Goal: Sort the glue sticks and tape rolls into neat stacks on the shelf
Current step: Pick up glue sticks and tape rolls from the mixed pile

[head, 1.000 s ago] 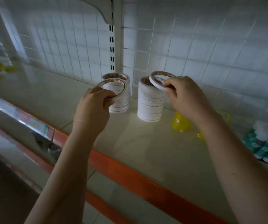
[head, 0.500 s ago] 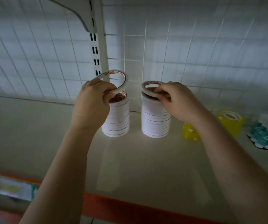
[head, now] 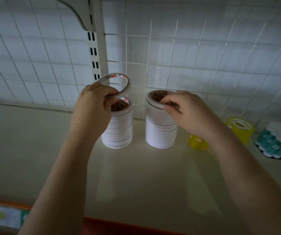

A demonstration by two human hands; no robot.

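Observation:
Two stacks of thin white tape rolls stand at the back of the shelf point(head: 136, 175): a left stack point(head: 119, 131) and a taller right stack point(head: 160, 131). My left hand point(head: 94, 109) pinches one thin tape roll point(head: 126, 82), tilted, just above the left stack. My right hand point(head: 187, 111) grips the top tape roll point(head: 153, 102) of the right stack, which lies flat on the pile. Two yellow tape rolls point(head: 239, 128) sit to the right, one partly behind my right wrist. Teal and white glue sticks point(head: 278, 141) lie at the far right.
A white wire grid point(head: 187, 56) backs the shelf, with a slotted upright post point(head: 94, 48) and bracket above the left stack. An orange strip point(head: 119, 224) runs along the front edge.
The right hand has lowered its roll from tilted above the right stack to flat on top. The left hand has kept its roll raised over the left stack. The view came closer.

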